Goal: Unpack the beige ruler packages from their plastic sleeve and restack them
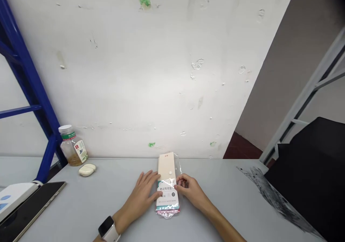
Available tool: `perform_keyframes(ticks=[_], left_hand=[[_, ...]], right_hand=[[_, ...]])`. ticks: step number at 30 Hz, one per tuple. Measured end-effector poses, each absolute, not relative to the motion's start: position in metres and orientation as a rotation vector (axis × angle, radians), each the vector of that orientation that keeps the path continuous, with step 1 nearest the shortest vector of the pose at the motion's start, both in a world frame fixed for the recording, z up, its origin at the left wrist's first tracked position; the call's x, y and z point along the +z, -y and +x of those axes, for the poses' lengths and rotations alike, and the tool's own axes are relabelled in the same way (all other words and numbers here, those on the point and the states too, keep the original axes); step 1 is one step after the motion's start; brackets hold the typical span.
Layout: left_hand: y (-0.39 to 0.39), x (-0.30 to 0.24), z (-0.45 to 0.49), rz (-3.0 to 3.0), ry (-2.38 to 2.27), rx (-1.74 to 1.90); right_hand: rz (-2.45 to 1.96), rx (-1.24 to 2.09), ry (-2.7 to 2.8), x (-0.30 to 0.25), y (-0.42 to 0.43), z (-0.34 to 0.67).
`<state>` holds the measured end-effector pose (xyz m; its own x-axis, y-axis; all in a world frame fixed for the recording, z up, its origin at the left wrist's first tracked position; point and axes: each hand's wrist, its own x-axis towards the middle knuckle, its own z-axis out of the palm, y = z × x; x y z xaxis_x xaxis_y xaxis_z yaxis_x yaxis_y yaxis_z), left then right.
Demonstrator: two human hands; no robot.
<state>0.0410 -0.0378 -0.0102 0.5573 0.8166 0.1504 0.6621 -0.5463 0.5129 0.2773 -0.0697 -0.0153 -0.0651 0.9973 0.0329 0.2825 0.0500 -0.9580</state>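
A stationery set in a clear plastic bag (167, 190) lies lengthwise on the grey table, toward the wall. Its upper part is a long cream case (166, 164) with a small round button; over the lower part is a white and teal label card with printed characters and a "20" mark. My left hand (145, 190) rests on its left edge, fingers stretched flat and thumb on the card. On the other side my right hand (190, 190) has thumb and curled fingers closed on the bag's right edge. A white-strapped watch (108, 228) is on my left wrist.
At the far left stand a plastic jar (74, 147) with a white lid and a small cream case (87, 169). A dark tablet (29, 206) and a white power strip (16, 197) lie nearer. A black chair back (312, 173) is to the right; a blue metal frame (29, 69) rises left.
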Motion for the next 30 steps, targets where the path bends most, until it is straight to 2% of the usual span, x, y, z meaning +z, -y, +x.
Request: perform_keyframes(ticks=[5,11,23,30], left_hand=[[0.036,-0.004,0.048,1.923,-1.071,0.891],[0.033,0.004,0.048,1.478,-0.994,0.882],[0.027,0.013,0.041,1.558,-1.005,0.873],[0.006,0.011,0.007,1.837,-1.58,0.915]], right_hand=[[-1.31,1.151,1.44,-0.005,0.075,0.275],[-1.301,1.116,1.455,0.002,0.078,0.278],[-1.315,1.064,1.452,-0.012,0.068,0.292],[-1.586,0.741,1.484,-0.016,0.059,0.339]])
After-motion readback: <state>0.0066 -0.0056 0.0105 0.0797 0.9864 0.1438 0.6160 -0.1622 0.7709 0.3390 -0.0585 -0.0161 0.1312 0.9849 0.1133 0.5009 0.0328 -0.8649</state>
